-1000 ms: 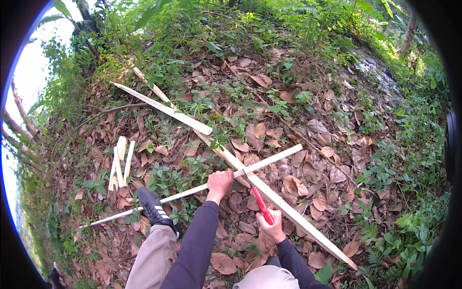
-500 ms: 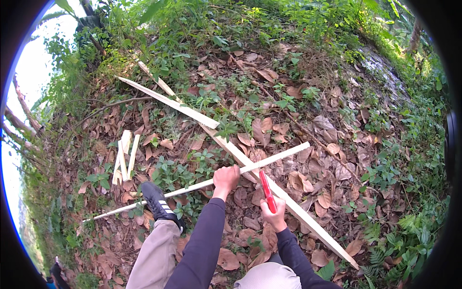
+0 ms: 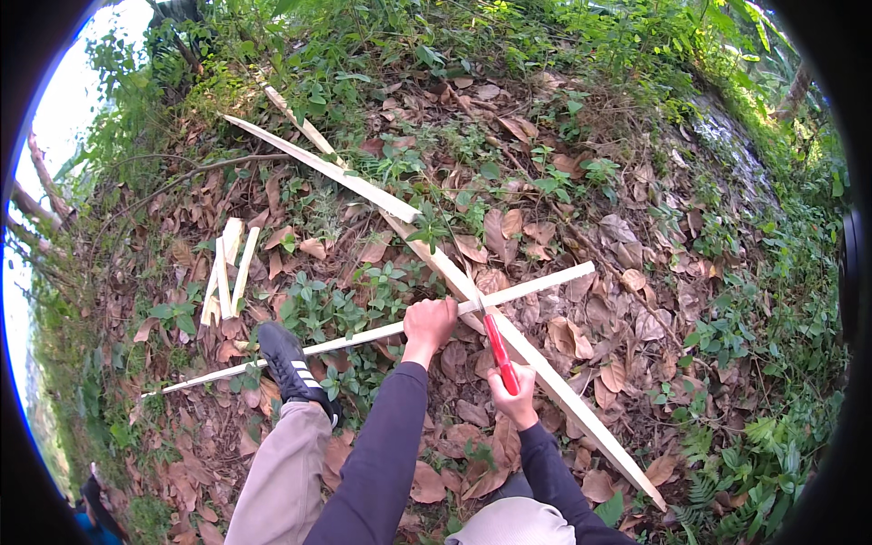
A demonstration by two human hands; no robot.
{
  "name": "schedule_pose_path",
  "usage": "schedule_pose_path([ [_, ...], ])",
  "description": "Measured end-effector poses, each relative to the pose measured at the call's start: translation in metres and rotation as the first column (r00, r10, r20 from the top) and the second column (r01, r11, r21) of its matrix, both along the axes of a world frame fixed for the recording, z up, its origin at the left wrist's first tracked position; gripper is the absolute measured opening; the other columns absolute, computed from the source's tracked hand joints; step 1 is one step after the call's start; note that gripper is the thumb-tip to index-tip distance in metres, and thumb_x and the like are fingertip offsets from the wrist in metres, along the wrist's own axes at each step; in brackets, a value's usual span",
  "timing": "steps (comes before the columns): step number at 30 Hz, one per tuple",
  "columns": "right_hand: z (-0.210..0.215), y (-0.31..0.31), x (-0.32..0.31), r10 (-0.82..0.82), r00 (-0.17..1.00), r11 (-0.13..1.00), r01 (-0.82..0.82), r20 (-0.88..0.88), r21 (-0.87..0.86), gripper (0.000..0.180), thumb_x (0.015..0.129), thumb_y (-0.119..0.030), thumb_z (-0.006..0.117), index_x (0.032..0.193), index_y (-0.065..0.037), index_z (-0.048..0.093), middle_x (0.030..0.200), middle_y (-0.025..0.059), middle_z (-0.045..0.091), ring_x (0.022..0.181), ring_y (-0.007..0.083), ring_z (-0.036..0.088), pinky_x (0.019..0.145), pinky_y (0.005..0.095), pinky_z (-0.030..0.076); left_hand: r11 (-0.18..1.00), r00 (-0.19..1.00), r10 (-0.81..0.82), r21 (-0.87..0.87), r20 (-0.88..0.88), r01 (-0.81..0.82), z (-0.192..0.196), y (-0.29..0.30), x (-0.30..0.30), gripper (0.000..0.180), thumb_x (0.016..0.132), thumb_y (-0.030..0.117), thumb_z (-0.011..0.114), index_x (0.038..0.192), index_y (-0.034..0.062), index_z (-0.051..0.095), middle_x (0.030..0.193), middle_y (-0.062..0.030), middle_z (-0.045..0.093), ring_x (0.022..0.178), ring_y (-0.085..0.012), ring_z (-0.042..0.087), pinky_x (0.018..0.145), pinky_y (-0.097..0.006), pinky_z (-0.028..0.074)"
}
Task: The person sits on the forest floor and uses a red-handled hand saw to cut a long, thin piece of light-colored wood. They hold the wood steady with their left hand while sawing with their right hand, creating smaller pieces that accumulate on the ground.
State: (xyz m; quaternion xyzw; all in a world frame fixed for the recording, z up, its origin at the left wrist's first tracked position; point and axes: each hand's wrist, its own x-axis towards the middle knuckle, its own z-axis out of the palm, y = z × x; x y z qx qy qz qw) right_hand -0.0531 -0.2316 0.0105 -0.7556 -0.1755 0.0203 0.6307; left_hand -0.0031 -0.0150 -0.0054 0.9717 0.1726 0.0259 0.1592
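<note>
My left hand [image 3: 430, 323] grips a long pale split wooden strip [image 3: 363, 336] that runs from lower left to upper right over the leaf litter. My right hand [image 3: 513, 397] holds a red-handled saw [image 3: 498, 352], its blade reaching up to where this strip crosses a second, wider pale slat [image 3: 545, 368] lying diagonally. A third long slat [image 3: 322, 168] lies farther away toward the upper left. My left foot in a black shoe [image 3: 291, 363] rests just beside the gripped strip.
A small pile of short pale cut pieces [image 3: 227, 268] lies at left. Dry brown leaves and low green plants cover the sloping ground. Dense bushes ring the far and right edges; thin branches stand at far left.
The view has shifted slightly. Both hands stay on the strip and the saw, which has moved a little along the crossing point.
</note>
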Motion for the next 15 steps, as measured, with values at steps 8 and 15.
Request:
schedule_pose_path([
  [8, 0.012, 0.01, -0.002, -0.032, 0.999, 0.999, 0.032, -0.015, 0.009, 0.024, 0.077, -0.007, 0.067, 0.06, -0.004, 0.05, 0.047, 0.0026, 0.042, 0.039, 0.0124, 0.043, 0.043, 0.0312, 0.034, 1.0, 0.999, 0.014, -0.004, -0.047, -0.014, 0.003, -0.001, 0.001, 0.054, 0.097, 0.035, 0.04, 0.067, 0.0039, 0.072, 0.068, -0.0222, 0.067, 0.065, -0.039, 0.069, 0.067, -0.049, 0.056],
  [15, 0.014, 0.007, -0.001, -0.004, 1.0, 0.999, 0.005, 0.007, -0.048, 0.02, 0.076, -0.007, 0.066, 0.061, -0.004, 0.053, 0.048, 0.0045, 0.044, 0.039, 0.014, 0.046, 0.044, 0.0313, 0.036, 1.0, 0.998, 0.021, 0.0, -0.059, -0.021, 0.002, -0.001, 0.001, 0.053, 0.097, 0.035, 0.04, 0.068, 0.004, 0.073, 0.07, -0.0218, 0.068, 0.067, -0.038, 0.07, 0.068, -0.048, 0.057],
])
